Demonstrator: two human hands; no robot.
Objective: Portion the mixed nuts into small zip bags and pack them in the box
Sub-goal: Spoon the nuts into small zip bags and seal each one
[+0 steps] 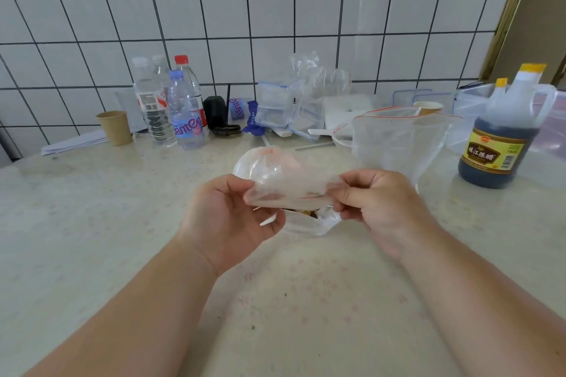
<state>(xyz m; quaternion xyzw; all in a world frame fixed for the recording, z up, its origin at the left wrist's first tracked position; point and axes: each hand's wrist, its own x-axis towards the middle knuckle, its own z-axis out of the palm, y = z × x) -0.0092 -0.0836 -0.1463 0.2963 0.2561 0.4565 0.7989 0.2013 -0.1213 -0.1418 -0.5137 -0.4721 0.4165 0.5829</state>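
My left hand (228, 211) and my right hand (379, 205) pinch the two ends of a small clear zip bag (288, 185) with a red strip, held in the air above the counter. Under it lies a clear bag of mixed nuts (309, 219); only a dark sliver of nuts shows between my hands. A white bowl (245, 164) sits just behind the small bag. A larger clear zip bag with a red seal (395, 138) stands open behind my right hand. A stack of clear boxes with blue rims (275, 107) sits at the back.
Three water bottles (171, 104) and a paper cup (115, 127) stand at the back left. A dark vinegar jug (505, 138) stands on the right, with clear plastic containers (477, 98) behind it. The tiled wall closes the back of the counter (92, 208).
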